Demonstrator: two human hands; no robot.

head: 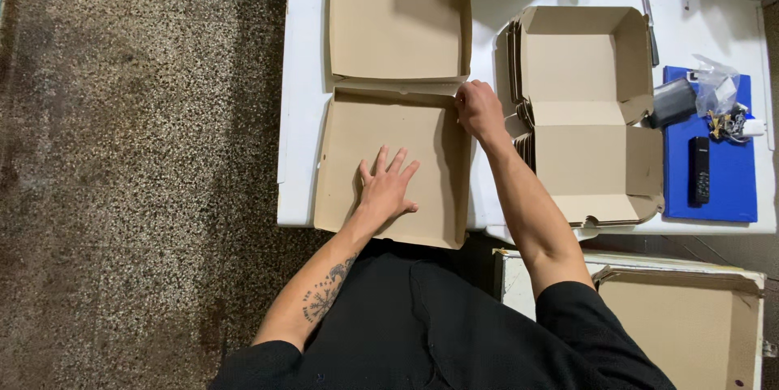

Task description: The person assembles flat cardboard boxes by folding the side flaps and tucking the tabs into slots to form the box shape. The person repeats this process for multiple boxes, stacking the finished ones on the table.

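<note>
A brown cardboard pizza-style box (381,126) lies open on a white table (296,114), its lid half (398,21) stretched away from me. My left hand (388,185) rests flat, fingers spread, on the near panel of the box. My right hand (479,110) pinches the box's right side wall at the fold between the two halves.
To the right sits a stack of open cardboard boxes (584,114). Beyond it a blue mat (722,187) carries a black remote-like device (699,171), a dark pouch (672,102), a plastic bag and keys. Another cardboard box (690,325) lies lower right. Speckled stone floor (130,171) spreads on the left.
</note>
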